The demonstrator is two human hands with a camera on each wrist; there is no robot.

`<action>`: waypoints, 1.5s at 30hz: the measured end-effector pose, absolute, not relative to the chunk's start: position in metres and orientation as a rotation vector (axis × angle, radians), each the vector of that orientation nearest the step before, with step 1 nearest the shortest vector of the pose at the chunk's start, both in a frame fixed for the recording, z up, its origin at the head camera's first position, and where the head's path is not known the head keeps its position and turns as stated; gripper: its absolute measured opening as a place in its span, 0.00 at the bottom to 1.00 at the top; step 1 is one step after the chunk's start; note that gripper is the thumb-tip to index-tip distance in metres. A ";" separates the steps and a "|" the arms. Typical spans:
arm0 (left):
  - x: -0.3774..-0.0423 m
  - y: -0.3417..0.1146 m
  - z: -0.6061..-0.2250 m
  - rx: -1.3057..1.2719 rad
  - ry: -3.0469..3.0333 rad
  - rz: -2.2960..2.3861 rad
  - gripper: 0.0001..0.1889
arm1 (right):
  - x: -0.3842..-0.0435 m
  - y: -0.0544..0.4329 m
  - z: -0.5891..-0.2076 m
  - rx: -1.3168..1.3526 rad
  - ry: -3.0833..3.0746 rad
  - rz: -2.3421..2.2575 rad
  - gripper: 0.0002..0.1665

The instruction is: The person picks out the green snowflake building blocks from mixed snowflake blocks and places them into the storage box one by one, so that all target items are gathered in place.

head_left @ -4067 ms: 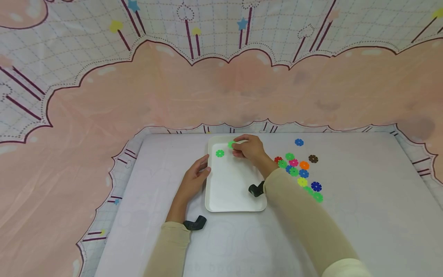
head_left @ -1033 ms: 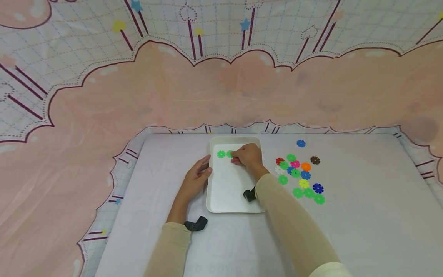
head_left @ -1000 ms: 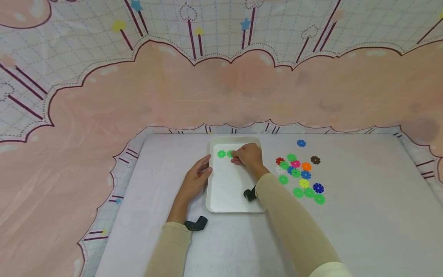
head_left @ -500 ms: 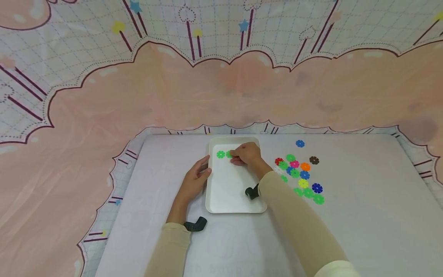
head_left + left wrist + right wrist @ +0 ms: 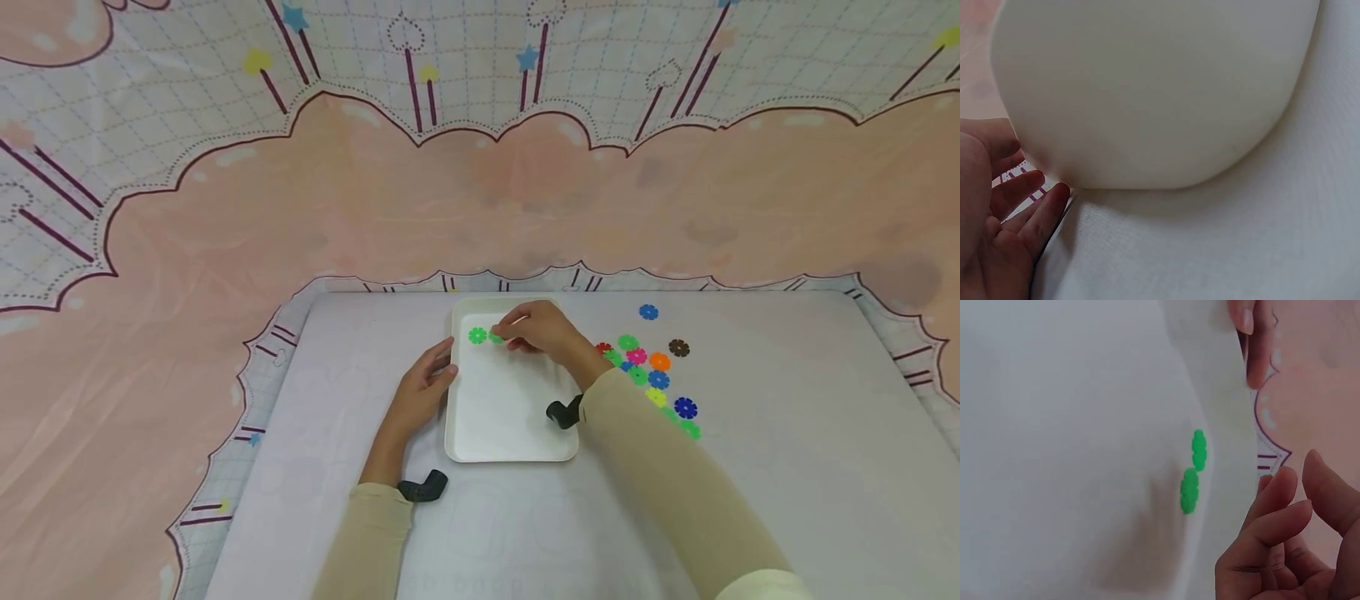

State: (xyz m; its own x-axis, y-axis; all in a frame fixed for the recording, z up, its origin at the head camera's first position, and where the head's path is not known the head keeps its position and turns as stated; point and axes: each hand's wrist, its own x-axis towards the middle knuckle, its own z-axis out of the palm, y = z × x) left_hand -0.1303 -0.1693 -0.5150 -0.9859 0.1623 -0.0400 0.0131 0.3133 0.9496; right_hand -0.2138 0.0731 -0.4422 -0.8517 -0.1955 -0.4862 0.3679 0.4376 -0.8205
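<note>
Two green notched plastic discs lie side by side in the far left part of the white tray (image 5: 510, 417): the left disc (image 5: 477, 335) and the right disc (image 5: 496, 335). My right hand (image 5: 543, 332) hovers over the tray beside the right disc, partly covering it in the head view. In the right wrist view, its thumb and fingers (image 5: 1272, 519) stand apart, loosely bent, with nothing between them. My left hand (image 5: 420, 387) rests against the tray's left edge. Its fingertips (image 5: 1057, 194) touch the outside of the rim in the left wrist view.
Right of the tray lies a loose group of notched discs, including an orange disc (image 5: 660, 361), a dark blue disc (image 5: 686, 407) and a brown disc (image 5: 678, 347). A blue disc (image 5: 648, 312) sits farther back. My right sleeve (image 5: 675, 475) hides some of the group.
The second green disc came down from the tray's far edge to beside the first. My right hand then let go of it, its fingers spreading and lifting slightly. The left hand stayed put.
</note>
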 end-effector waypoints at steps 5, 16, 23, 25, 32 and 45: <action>-0.131 -0.169 -0.516 0.170 2.432 1.772 0.28 | -0.211 0.089 -0.429 0.060 2.205 -1.396 0.18; -0.131 -0.169 -0.517 0.142 2.428 1.758 0.28 | -0.203 0.133 -0.414 0.075 2.268 -1.334 0.21; -0.132 -0.169 -0.517 0.147 2.420 1.772 0.28 | -0.201 0.163 -0.412 0.123 2.303 -1.326 0.23; -0.131 -0.169 -0.517 0.150 2.419 1.774 0.28 | -0.200 0.172 -0.413 0.133 2.314 -1.317 0.25; -0.131 -0.170 -0.516 0.145 2.429 1.761 0.28 | -0.193 0.199 -0.424 0.180 2.326 -1.346 0.31; -0.130 -0.168 -0.514 0.129 2.421 1.765 0.28 | -0.188 0.234 -0.437 0.304 2.390 -1.221 0.32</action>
